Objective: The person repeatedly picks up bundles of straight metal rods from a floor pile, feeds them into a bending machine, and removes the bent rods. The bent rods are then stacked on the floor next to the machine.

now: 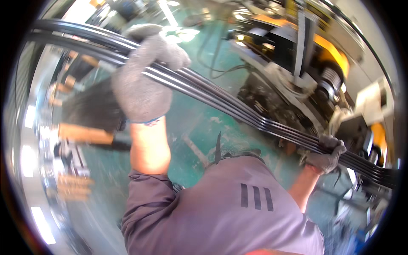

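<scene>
Stretching beneath the work, a green floor [191,123] was seen, scuffed with pale marks. At the upper right, beyond the rods, a machine [280,51] with yellow-orange covers was observed. The torso was covered by a grey shirt [229,212]. A bundle of long, dark, glossy rods [221,105] was held up over the floor, slanting from upper left to lower right; an exact count could not be read off. A dark panel [91,100], blurred, was noted left of the left forearm. By the left hand [146,78], gloved in grey, the rods were clasped along their upper-left stretch, the fingers curled around them. By the right hand [326,155], likewise gloved and closed, the same bundle was gripped nearer the lower-right rim, rods running on past it. A thin cable [229,70] was found lying near the machine.
</scene>
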{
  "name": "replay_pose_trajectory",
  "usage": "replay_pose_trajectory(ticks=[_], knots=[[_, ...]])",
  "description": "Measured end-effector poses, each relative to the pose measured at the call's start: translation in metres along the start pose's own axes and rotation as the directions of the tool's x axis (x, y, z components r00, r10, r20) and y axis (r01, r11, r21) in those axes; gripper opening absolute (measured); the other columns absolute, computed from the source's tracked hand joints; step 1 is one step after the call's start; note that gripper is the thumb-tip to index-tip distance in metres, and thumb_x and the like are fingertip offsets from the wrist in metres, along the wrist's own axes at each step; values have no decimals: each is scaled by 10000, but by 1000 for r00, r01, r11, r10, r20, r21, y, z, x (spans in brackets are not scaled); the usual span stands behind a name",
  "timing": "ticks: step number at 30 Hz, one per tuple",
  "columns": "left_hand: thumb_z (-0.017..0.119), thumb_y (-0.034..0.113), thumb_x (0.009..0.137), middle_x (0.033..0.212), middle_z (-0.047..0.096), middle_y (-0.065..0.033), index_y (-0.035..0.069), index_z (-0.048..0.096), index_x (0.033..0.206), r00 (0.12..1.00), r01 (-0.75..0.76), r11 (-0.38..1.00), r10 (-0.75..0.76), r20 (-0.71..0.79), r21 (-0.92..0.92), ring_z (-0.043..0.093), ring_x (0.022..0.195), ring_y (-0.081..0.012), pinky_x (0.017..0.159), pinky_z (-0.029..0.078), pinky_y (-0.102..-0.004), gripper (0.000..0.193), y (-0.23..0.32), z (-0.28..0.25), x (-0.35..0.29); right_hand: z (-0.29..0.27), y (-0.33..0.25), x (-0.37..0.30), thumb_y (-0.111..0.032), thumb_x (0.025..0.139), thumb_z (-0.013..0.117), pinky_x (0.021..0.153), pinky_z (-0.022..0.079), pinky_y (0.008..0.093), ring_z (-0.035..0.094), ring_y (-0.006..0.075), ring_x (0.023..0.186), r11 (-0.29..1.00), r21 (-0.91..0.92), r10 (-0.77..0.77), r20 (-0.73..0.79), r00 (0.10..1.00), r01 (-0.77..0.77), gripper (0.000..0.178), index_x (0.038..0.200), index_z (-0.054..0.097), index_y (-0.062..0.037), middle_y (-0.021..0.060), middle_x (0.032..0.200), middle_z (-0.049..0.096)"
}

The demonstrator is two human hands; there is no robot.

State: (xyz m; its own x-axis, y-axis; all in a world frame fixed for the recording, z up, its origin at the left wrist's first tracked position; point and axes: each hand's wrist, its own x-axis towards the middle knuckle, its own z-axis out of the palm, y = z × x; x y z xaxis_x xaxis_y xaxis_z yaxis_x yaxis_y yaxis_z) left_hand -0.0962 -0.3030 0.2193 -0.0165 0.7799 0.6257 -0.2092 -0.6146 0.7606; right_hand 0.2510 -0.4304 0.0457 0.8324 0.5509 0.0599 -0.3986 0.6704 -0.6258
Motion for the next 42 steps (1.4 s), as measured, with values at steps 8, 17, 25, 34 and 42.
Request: replay_pose_trajectory(ticks=[8, 17, 25, 34, 42], knots=[[567, 22, 865, 657, 578, -108, -9, 573, 1000, 436, 280, 917, -386, -813, -285, 597, 593, -219, 637, 533, -386, 138, 27, -132, -168, 77, 75, -35, -299, 968, 596, 490, 306, 281, 333, 129, 531, 870, -366, 409, 160, 898, -331, 289, 784, 480, -109, -17, 608, 344], [559, -34, 761, 684, 547, -98, 16, 512, 957, -256, 190, 981, 1, -967, -49, 560, 506, -214, 474, 497, -352, 208, 58, -171, -384, 82, 243, -147, -243, 957, 632, 391, 318, 272, 375, 102, 429, 438, -813, 859, 253, 445, -383, 259, 787, 517, -83, -20, 552, 405], [553, -94, 749, 650, 502, -74, 32, 506, 970, -801, 251, 966, 174, -573, -58, 521, 446, -202, 436, 468, -322, 259, 132, -123, -545, 19, 249, -312, -184, 899, 677, 362, 346, 273, 447, 109, 409, 208, -972, 978, 207, 17, -109, 174, 908, 537, -80, -17, 548, 463], [488, -48, 817, 595, 524, -60, -32, 572, 869, -938, 301, 920, 240, -249, -249, 485, 422, -142, 406, 420, -267, 100, 173, -111, -734, -142, 242, -442, -246, 871, 689, 508, 451, 338, 568, 175, 527, 361, -807, 932, 329, -151, 467, 254, 957, 625, -17, 78, 697, 618], [538, -54, 795, 620, 546, -81, -28, 560, 786, -951, 291, 888, 229, -207, -355, 514, 454, -162, 411, 403, -274, 35, 182, -144, -844, -243, 229, -512, -213, 848, 659, 671, 498, 413, 624, 288, 675, 364, -649, 931, 244, -271, 668, 296, 1030, 602, 14, 143, 752, 644]])
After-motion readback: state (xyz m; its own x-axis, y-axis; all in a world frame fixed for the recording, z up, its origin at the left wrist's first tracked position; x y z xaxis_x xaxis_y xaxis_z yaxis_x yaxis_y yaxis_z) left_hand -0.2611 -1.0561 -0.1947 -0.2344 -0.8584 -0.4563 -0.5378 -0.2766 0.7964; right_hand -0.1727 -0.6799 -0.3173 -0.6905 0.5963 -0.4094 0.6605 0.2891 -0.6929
